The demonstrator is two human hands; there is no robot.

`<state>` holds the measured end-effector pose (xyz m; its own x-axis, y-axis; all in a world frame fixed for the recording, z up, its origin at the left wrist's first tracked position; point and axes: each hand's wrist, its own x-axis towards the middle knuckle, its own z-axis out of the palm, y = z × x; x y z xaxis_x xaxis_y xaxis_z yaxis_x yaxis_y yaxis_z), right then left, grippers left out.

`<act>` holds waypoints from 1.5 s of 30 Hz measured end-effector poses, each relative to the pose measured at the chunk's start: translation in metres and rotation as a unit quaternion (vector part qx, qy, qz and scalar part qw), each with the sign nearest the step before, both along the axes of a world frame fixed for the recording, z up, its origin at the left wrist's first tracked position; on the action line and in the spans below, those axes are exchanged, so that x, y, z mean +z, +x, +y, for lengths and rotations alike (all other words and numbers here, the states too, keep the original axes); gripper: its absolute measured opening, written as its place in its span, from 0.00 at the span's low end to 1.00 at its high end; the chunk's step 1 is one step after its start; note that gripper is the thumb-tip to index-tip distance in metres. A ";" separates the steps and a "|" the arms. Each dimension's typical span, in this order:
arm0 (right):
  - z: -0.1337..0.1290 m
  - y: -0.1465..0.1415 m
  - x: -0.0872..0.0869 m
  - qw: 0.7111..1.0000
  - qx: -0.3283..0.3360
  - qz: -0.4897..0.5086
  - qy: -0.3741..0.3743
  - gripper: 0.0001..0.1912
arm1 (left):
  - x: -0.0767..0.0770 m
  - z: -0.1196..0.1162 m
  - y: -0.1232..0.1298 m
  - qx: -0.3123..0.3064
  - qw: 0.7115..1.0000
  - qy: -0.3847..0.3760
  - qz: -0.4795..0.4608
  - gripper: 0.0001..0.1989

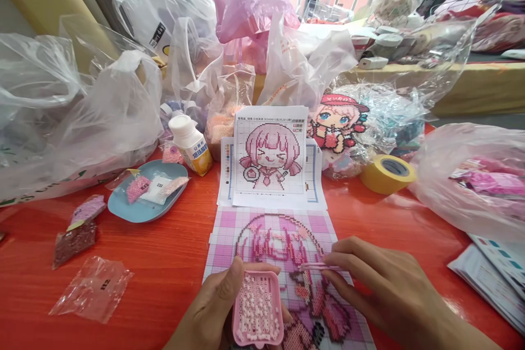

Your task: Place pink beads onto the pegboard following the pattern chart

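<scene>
My left hand (219,303) holds a small pink tray (257,309) of pale pink beads over the lower part of a gridded board (223,246). Pinched in my right hand (377,284) are pink tweezers (320,266), their tips over the bead picture on the board, to the right of the tray. Pink, dark and white beads form a partial figure with a round dark outline. Behind the board a printed chart (270,158) of a pink-haired character stands propped up.
On the left are a blue plate (143,213) with bead packets, a white bottle (188,145) and small bags (96,287). Yellow tape (388,174), a finished bead figure (338,123) and papers (488,279) lie to the right. Plastic bags (123,98) line the back.
</scene>
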<state>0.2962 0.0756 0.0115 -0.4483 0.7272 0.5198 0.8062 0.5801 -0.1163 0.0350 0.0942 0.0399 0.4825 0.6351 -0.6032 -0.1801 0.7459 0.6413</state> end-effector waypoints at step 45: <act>-0.008 -0.025 0.023 0.995 0.029 0.095 0.030 0.11 | -0.012 -0.005 0.003 -0.064 0.996 0.034 -0.043 0.29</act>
<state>0.2711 0.0672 0.0343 -0.3770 0.6681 0.6415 0.7384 0.6349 -0.2273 0.0383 0.0894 0.0283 0.6096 0.6028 -0.5148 -0.1424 0.7222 0.6769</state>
